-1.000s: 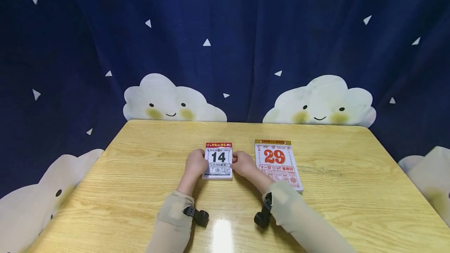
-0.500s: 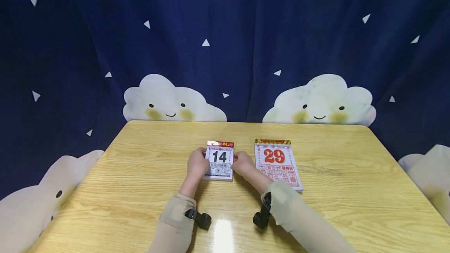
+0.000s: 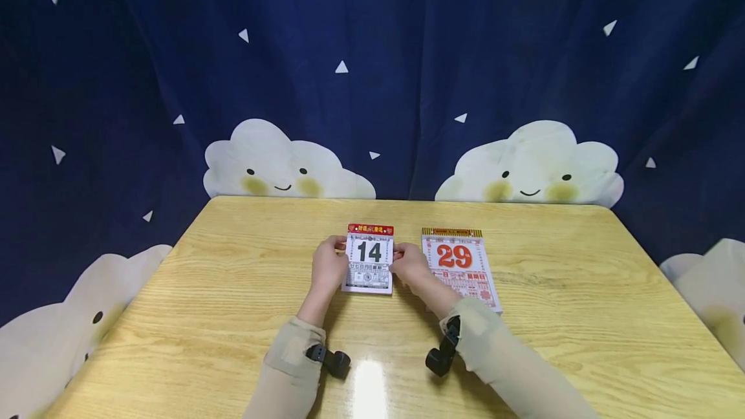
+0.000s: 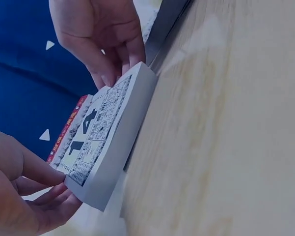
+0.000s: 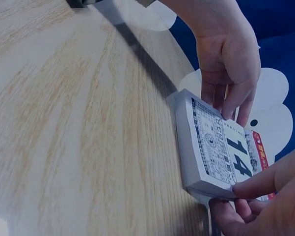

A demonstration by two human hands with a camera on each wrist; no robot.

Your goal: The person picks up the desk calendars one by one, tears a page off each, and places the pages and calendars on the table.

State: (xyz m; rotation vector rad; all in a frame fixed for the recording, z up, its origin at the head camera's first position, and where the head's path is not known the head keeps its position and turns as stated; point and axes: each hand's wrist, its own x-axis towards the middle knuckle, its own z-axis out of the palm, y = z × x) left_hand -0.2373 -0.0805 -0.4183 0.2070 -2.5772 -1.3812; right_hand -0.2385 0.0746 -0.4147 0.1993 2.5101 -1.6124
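The left tear-off calendar (image 3: 362,277) bears a large black 14, and the gold Chinese characters on its red header strip (image 3: 370,229) look like 財源廣進. Beneath the number, at the left, stands 廿七日 above finer print too small to read. The right tear-off calendar (image 3: 482,257) shows a large red 29, with 星期日 below it at the right. Lettering on its striped header strip (image 3: 453,233) is too small to make out.

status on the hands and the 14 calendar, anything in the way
Left hand and right hand gripping the 14 calendar by opposite sides. Number face showing. Nothing visibly blocking it; 29 calendar to its right.
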